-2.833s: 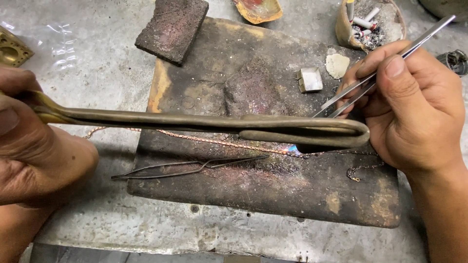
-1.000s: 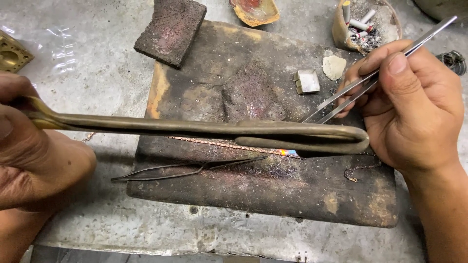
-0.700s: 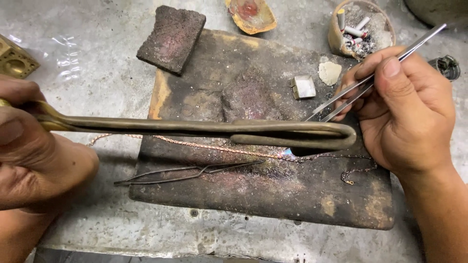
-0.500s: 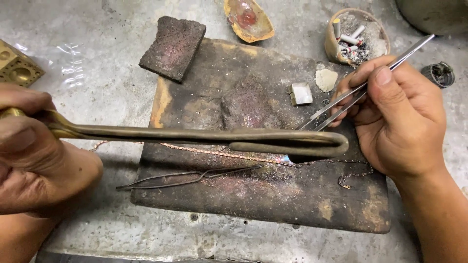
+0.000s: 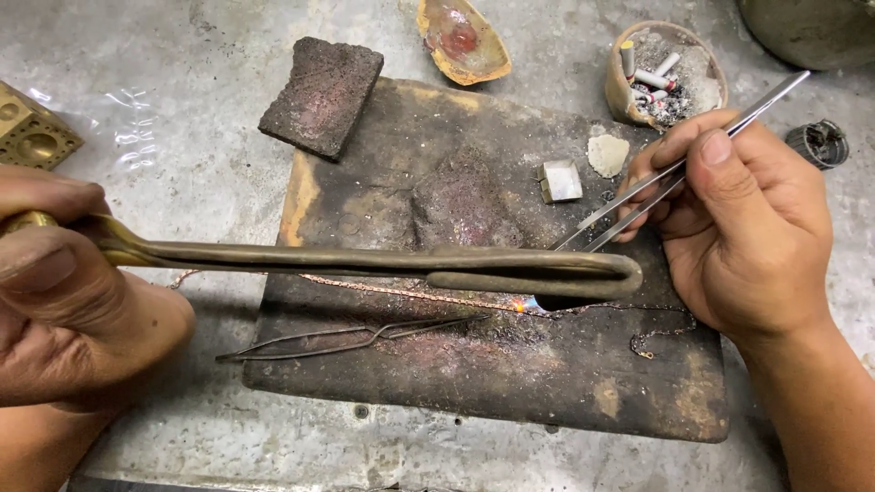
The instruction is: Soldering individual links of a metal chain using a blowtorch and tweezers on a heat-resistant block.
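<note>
torch pipe: long, brass-coloured, hooked tip, lay level over the board
tweezers: thin, steel, slanted toward the chain
chain: fine, coppery, stretched across board

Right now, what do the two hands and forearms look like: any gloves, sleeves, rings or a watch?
Both are bare. The left hand and right hand have no gloves or rings showing, nails cut short. No sleeve or watch on either forearm as far as the frame shows.

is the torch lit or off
Lit: a small blue-orange flame shows at the torch tip, on the chain.
</note>
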